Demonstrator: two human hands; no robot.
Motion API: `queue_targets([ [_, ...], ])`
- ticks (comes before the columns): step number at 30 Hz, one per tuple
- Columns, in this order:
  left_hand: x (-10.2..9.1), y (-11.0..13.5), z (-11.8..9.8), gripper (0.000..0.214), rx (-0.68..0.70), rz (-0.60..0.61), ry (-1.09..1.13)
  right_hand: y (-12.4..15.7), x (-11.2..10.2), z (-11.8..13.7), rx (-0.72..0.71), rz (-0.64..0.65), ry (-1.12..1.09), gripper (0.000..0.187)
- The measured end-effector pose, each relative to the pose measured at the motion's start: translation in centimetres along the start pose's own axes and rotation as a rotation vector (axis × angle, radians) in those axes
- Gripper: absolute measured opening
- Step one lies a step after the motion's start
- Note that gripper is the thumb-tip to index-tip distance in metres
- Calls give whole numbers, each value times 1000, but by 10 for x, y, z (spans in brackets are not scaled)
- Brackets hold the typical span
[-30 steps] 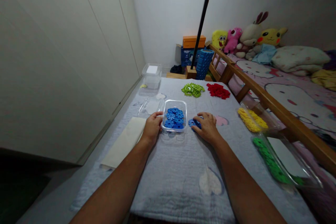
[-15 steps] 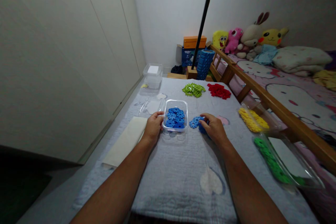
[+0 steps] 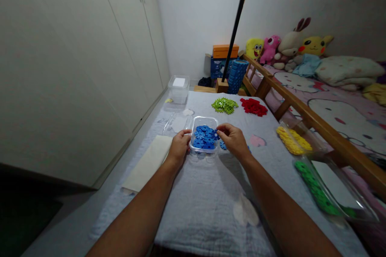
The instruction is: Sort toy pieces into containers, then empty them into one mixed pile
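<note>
A clear plastic container point(image 3: 204, 151) stands on the cloth in front of me, with a heap of blue snowflake discs point(image 3: 202, 138) inside. My left hand point(image 3: 179, 147) grips its left side, the fingertips at the rim. At the right rim, my right hand point(image 3: 234, 141) pinches a blue snowflake disc point(image 3: 216, 134) between thumb and fingers. Under that hand a few loose blue discs point(image 3: 222, 145) lie on the cloth, mostly hidden. A clear lid point(image 3: 169, 123) with a white label lies just beyond my left hand.
Light green pieces point(image 3: 224, 105) and red pieces point(image 3: 253, 107) are piled at the far end. Boxes of yellow pieces point(image 3: 293, 140) and green pieces point(image 3: 316, 188) line the right edge by the wooden bed rail point(image 3: 304, 102). A folded cream cloth point(image 3: 148, 164) lies left; a clear box point(image 3: 178, 93) stands behind.
My right hand has lifted from the loose discs and moved left to the container's rim with a blue disc. My left hand keeps its hold. The view has shifted slightly.
</note>
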State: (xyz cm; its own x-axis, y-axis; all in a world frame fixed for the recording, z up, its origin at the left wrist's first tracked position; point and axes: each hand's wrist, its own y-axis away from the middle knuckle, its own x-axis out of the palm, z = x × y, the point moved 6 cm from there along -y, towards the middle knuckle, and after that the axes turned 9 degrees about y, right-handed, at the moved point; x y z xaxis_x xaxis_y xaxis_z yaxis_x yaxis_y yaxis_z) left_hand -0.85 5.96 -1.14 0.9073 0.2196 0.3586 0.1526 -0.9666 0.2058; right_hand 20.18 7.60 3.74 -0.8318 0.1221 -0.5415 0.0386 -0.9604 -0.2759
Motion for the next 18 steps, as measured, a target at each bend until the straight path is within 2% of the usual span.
queue_targets([
  [5, 0, 1, -1, 30, -1, -1, 16, -20, 19, 14, 8, 0, 41, 21],
  [8, 1, 2, -2, 27, -7, -2, 26, -21, 16, 14, 7, -45, 85, 27],
  [12, 2, 2, -2, 27, -6, -6, 18, -14, -9, 2, -18, -81, 147, 27],
  [16, 2, 2, -2, 32, -1, -4, 28, -7, -43, -34, 71, -148, 223, 28],
  [18, 2, 1, -1, 33, -7, 2, 30, -3, -53, -52, 101, -164, 316, 27],
])
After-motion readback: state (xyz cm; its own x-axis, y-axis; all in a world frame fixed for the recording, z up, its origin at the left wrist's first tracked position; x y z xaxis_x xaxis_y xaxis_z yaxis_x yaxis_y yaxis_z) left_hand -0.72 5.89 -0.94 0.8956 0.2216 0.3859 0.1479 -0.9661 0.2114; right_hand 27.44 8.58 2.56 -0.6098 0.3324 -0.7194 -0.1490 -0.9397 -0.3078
